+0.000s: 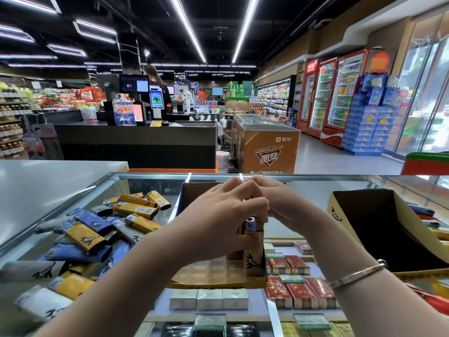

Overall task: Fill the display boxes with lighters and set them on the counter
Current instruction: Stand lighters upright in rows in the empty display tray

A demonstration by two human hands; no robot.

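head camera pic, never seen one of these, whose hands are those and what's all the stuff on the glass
One picture, taken by a camera worn on a person's head, looking forward and down. No machine: the arms are the wearer's own. The left hand grips a lighter standing in the open display box; the right hand meets it from the other side, and what its fingers hold is hidden. A pile of loose lighters lies on the glass counter to the left. A second box stands to the right.
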